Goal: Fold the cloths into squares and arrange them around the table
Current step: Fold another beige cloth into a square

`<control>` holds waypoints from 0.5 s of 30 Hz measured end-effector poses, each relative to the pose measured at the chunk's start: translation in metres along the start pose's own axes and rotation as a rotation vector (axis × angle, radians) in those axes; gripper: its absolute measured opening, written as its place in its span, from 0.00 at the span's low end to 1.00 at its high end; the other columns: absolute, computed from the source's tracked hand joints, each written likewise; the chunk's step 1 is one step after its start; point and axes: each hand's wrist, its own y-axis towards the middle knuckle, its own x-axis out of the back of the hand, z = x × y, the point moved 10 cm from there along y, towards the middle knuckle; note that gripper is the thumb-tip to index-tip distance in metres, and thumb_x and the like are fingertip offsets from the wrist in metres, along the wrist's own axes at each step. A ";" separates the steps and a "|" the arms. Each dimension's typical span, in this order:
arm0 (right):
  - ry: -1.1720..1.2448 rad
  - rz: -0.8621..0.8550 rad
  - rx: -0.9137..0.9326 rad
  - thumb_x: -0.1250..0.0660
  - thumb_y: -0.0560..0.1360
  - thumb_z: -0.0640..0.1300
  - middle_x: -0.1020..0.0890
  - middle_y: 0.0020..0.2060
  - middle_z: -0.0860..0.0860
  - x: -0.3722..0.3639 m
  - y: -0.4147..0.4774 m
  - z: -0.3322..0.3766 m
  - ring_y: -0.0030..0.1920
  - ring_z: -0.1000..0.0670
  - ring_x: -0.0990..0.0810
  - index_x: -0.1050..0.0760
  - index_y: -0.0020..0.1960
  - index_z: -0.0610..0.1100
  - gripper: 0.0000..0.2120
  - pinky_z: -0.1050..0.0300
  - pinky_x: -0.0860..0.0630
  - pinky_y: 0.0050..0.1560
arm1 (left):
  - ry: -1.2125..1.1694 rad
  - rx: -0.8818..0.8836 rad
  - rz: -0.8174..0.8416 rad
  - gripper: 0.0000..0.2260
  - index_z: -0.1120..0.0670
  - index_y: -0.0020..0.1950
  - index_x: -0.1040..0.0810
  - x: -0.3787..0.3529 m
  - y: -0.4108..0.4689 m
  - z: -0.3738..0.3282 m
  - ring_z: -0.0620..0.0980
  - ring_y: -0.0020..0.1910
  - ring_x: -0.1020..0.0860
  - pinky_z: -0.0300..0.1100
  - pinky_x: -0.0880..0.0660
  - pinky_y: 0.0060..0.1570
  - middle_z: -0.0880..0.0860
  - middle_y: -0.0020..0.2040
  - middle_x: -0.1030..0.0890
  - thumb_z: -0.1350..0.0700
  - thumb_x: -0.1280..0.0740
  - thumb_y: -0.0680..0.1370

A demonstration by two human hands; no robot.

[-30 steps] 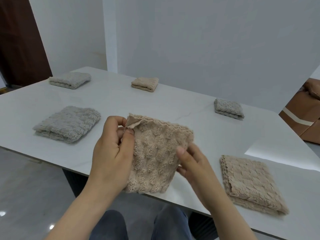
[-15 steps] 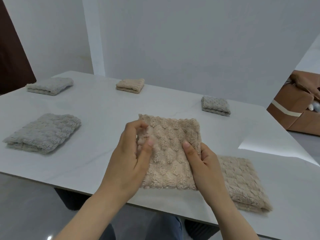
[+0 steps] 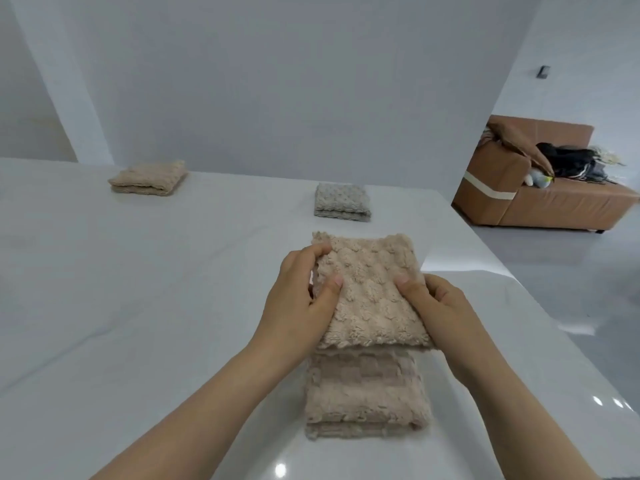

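Nearest, a folded beige cloth (image 3: 363,393) on the white table (image 3: 138,306). Above it, gripped by left hand (image 3: 298,303) and right hand (image 3: 440,306), another beige cloth (image 3: 370,292) (folded). Farther off, a grey cloth (image 3: 342,202), a tan cloth (image 3: 147,178).

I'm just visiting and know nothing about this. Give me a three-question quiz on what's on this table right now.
1. True or false: both hands grip the same beige cloth.
2. How many folded cloths lie on the white table, not counting the held one?
3. Which lies farthest right along the table's far edge: A) grey folded cloth, B) beige folded cloth?

Key: 1. True: left hand and right hand pinch its sides. 2. Three, including the near folded cloth. 3. A.
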 end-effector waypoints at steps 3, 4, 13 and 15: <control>0.063 -0.055 -0.056 0.32 0.75 0.49 0.16 0.48 0.50 0.040 0.018 -0.022 0.48 0.50 0.16 0.22 0.56 0.47 0.11 0.53 0.21 0.45 | -0.033 0.050 0.116 0.21 0.43 0.71 0.36 -0.049 0.023 0.000 0.48 0.54 0.24 0.48 0.27 0.60 0.42 0.65 0.34 0.48 0.38 0.78; 0.088 -0.073 -0.075 0.32 0.75 0.48 0.16 0.50 0.50 0.051 0.023 -0.030 0.49 0.50 0.17 0.23 0.58 0.47 0.12 0.55 0.22 0.44 | -0.046 0.062 0.148 0.22 0.43 0.71 0.37 -0.064 0.030 -0.001 0.48 0.53 0.24 0.48 0.26 0.60 0.41 0.65 0.35 0.48 0.37 0.78; 0.044 -0.259 -0.090 0.31 0.74 0.45 0.17 0.51 0.49 0.123 0.079 -0.081 0.51 0.49 0.18 0.24 0.60 0.46 0.15 0.48 0.21 0.53 | 0.010 0.078 0.305 0.23 0.45 0.72 0.36 -0.167 0.085 -0.004 0.53 0.55 0.23 0.48 0.28 0.63 0.49 0.66 0.34 0.50 0.36 0.77; 0.036 -0.269 -0.094 0.31 0.74 0.45 0.17 0.50 0.48 0.132 0.092 -0.087 0.50 0.48 0.18 0.24 0.60 0.45 0.15 0.48 0.21 0.53 | 0.022 0.082 0.313 0.23 0.47 0.71 0.35 -0.181 0.098 -0.002 0.54 0.56 0.23 0.49 0.29 0.63 0.50 0.66 0.33 0.51 0.36 0.77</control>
